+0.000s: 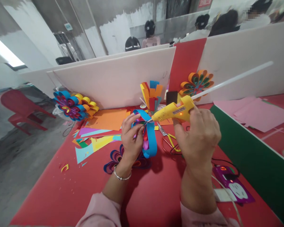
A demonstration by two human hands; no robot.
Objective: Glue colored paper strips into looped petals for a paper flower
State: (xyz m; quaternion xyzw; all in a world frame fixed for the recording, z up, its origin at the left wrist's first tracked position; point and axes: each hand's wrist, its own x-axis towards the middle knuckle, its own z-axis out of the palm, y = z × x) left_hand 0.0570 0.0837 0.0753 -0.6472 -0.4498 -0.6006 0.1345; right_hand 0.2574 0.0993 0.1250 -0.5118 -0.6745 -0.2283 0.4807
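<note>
My left hand [133, 138] pinches a looped paper piece [152, 140] with blue outer strips and pink and red inside, above the red table [85, 195]. My right hand [198, 135] is wrapped round a yellow glue gun [175, 110] with a long clear glue stick in its back. The gun's nozzle touches or nearly touches the middle of the paper piece, by my left fingertips. Below and behind my left hand, a dark blue and purple paper flower [113, 159] lies on the table. Scissors [169, 137] with yellow handles lie between my hands.
Paper flowers [69, 105] stand at the back left, an orange one [197, 82] leans at the back right. Orange sheets [106, 119], scraps and upright paper strips [151, 93] lie or stand ahead. A purple power strip [233, 184] with cables and a green board [246, 157] are right. People sit beyond the partition.
</note>
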